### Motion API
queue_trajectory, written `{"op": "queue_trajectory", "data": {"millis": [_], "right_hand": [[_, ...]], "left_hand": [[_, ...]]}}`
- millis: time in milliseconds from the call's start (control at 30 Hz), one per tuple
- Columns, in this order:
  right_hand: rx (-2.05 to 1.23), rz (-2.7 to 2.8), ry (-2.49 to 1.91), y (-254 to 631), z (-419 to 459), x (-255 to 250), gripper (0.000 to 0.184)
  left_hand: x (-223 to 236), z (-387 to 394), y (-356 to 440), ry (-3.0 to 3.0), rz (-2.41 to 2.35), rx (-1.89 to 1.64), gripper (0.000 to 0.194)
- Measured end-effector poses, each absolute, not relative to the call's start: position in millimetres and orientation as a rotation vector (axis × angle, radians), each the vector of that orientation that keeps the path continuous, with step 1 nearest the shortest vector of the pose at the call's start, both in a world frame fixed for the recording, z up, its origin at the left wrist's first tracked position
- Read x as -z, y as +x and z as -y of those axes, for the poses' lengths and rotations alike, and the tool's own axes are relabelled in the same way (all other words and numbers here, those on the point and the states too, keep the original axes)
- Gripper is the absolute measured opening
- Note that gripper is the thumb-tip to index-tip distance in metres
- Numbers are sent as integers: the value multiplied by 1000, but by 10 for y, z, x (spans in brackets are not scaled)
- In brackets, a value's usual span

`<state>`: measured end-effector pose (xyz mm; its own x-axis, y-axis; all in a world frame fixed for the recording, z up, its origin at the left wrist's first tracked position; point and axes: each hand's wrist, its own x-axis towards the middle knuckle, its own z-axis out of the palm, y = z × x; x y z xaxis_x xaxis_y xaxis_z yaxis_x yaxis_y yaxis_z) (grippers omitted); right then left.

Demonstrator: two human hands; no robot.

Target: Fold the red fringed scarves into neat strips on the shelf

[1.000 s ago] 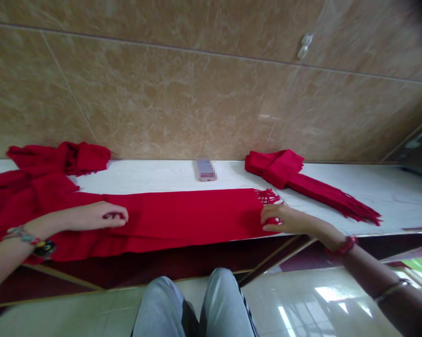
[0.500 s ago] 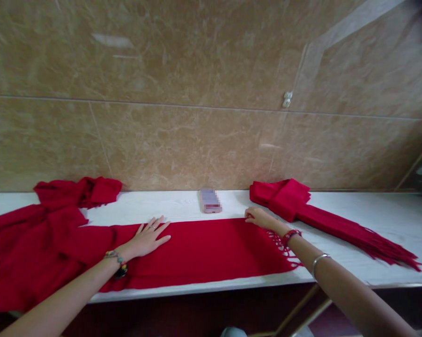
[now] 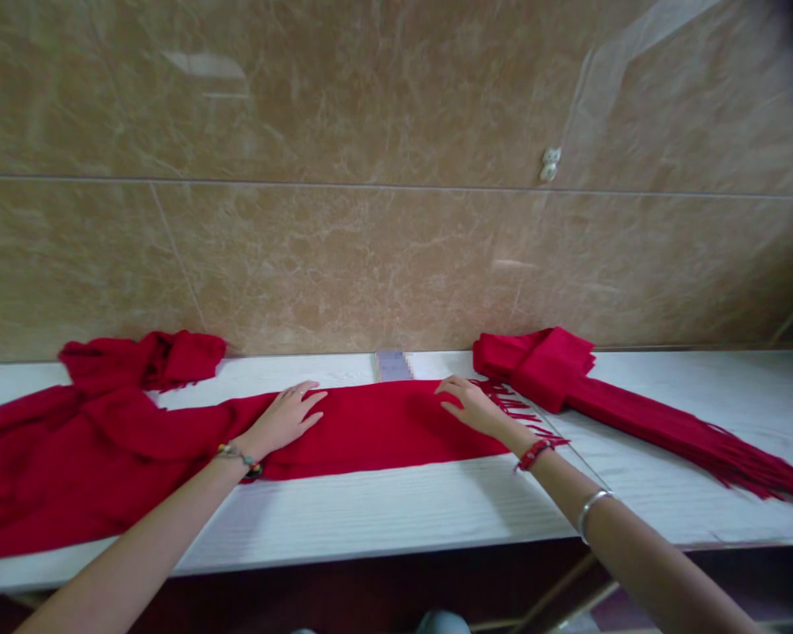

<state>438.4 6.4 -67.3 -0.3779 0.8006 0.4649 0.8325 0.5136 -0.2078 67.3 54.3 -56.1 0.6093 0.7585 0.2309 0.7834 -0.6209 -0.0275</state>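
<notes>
A long red scarf [image 3: 376,431] lies spread flat along the white table, with its fringe at the right end. My left hand [image 3: 283,423] rests on it left of the middle, fingers apart and stretched towards the far edge. Close to the fringed end, my right hand [image 3: 473,408] lies on the cloth with its fingers slightly bent and the thumb apart, holding nothing. On the left the scarf runs into a loose, rumpled heap of red cloth [image 3: 46,467]. Behind the scarf's far edge a phone [image 3: 394,365] is partly covered.
To the right lies another red scarf [image 3: 554,374], folded and crossed over, its fringed tail pointing right. A bunched red cloth [image 3: 142,359] sits against the tiled wall [image 3: 343,264] at left. The white table [image 3: 383,519] ends at a front edge near me.
The flat scarf has shifted away from the table's front edge towards the wall and now overlaps the phone. My right hand has gone from closed at the far edge to open on the cloth.
</notes>
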Motion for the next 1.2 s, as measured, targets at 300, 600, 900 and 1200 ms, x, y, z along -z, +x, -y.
{"op": "queue_trajectory", "data": {"millis": [300, 600, 900, 1200], "right_hand": [[-71, 2628, -1295, 4554, 550, 474, 25], [53, 2611, -1363, 4586, 553, 543, 38], [343, 2306, -1186, 4803, 597, 472, 24], [377, 2466, -1297, 4838, 755, 817, 28]], "left_hand": [[289, -12, 735, -3017, 1079, -19, 29], [321, -28, 718, -2881, 1037, -78, 33], [103, 94, 665, -2789, 936, 118, 22], [434, 175, 660, -2814, 884, -91, 30]]}}
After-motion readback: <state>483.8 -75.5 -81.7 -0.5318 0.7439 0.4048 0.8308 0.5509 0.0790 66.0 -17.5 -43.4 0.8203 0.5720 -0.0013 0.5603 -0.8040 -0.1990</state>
